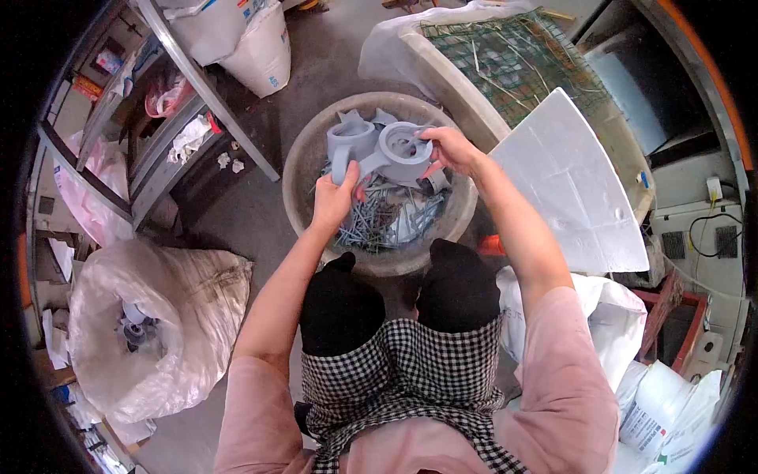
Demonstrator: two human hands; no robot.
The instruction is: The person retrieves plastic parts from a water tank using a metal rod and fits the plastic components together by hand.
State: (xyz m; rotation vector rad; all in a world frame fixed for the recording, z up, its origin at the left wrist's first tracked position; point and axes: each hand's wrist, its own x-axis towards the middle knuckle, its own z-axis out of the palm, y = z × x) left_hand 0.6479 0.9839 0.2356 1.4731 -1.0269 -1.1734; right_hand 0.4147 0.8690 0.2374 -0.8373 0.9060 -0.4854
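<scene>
Both my hands hold a grey plastic part (410,172) with a round, cup-like opening and an arm to one side. My left hand (335,197) is closed at the end of that arm, with some fingers hidden beneath. On the far side, my right hand (448,150) pinches the rim of the round opening. Just left of it, a similar grey part (350,136) rests over the tub, close to my left fingers; whether they touch it I cannot tell. Below lies the round tub (302,229), holding more grey pieces and many thin grey sticks (375,217).
To the left stands a large translucent plastic bag (201,292) with grey parts inside. A white board (564,189) leans at the right, by a long basin (454,87) under green netting. White sacks (260,51) stand beyond a metal shelf frame (209,87). More white bags (616,316) lie right.
</scene>
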